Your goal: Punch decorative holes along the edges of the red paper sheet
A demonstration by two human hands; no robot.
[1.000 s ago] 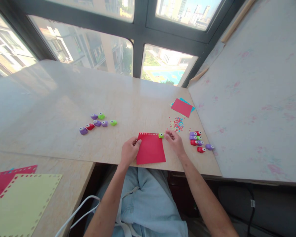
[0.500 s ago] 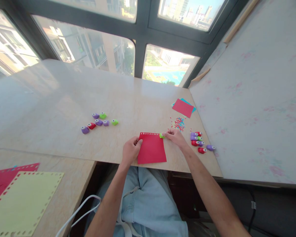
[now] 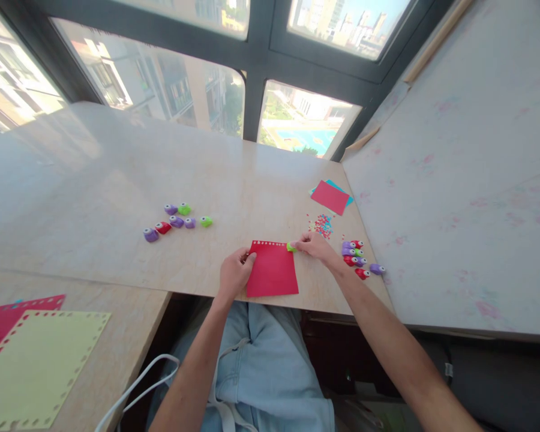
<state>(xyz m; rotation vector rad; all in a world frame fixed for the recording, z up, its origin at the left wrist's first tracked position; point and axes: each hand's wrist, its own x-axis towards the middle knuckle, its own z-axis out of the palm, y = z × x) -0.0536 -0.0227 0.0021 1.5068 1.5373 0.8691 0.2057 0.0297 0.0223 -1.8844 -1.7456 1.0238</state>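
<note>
A red sheet of paper [image 3: 272,271] lies near the table's front edge, with a row of punched holes along its far edge. My left hand [image 3: 236,271] pinches its left edge between thumb and fingers. At the far right corner of the sheet sits a small green craft punch [image 3: 290,246], gripped by the fingers of my right hand [image 3: 314,245]. Its slot is too small to make out. Just beyond that hand lies a scatter of tiny red, blue and pale paper bits [image 3: 323,225].
Several purple, red and green punches [image 3: 176,222] lie to the left; another group [image 3: 354,253] stands at the right by the wall [image 3: 468,180]. Small coloured cards [image 3: 330,197] are stacked behind the bits. A yellow punched sheet [image 3: 45,366] overlaps a red one [image 3: 0,324] at lower left.
The whole view has shifted slightly, so things sit a little further left. Both hands keep their hold on the paper and the green punch, which stays at the same corner.
</note>
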